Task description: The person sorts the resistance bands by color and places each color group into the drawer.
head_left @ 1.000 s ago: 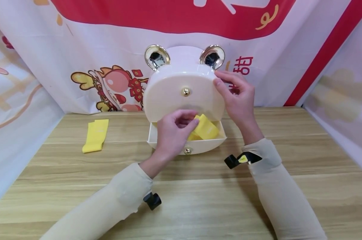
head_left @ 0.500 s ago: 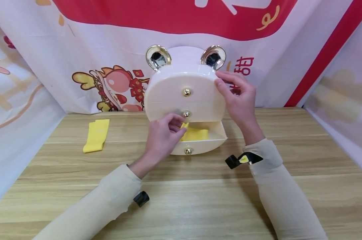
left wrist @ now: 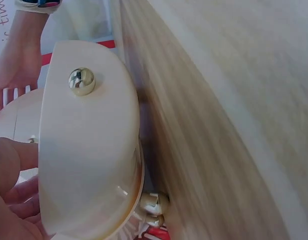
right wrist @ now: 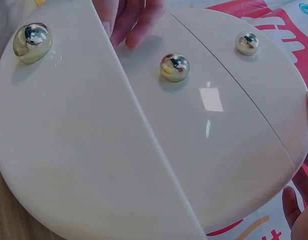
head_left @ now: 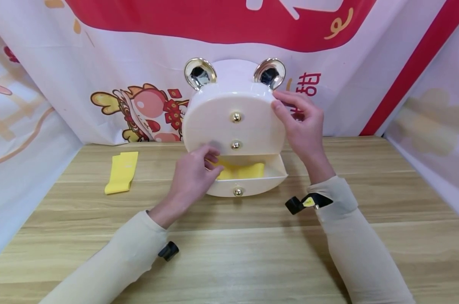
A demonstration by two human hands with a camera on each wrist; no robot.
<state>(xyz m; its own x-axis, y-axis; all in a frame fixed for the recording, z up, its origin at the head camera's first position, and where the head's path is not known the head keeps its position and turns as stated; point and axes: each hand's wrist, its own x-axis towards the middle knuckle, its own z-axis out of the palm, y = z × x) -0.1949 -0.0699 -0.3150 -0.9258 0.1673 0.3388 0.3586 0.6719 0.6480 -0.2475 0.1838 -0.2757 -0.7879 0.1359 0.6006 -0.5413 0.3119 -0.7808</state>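
A cream rounded drawer box (head_left: 233, 90) with gold knobs and two gold-rimmed ears stands on the table, its bottom drawer (head_left: 257, 185) pulled out. Inside that drawer lies a flat yellow band (head_left: 250, 171). My left hand (head_left: 193, 173) reaches over the drawer's left end, thumb and fingers apart at the band's left part. In the left wrist view its fingers (left wrist: 23, 155) are behind the drawer front, which partly hides them. My right hand (head_left: 301, 120) grips the box's upper right side, thumb toward the front, fingers around the edge.
Another yellow band (head_left: 121, 172) lies on the wooden table (head_left: 229, 261), left of the box. A printed red and white cloth (head_left: 145, 50) hangs close behind the box, with more cloth at both sides.
My left hand has moved left along the drawer, and the band it pinched now lies low inside. The middle knob has come into sight. My right hand has stayed in place.
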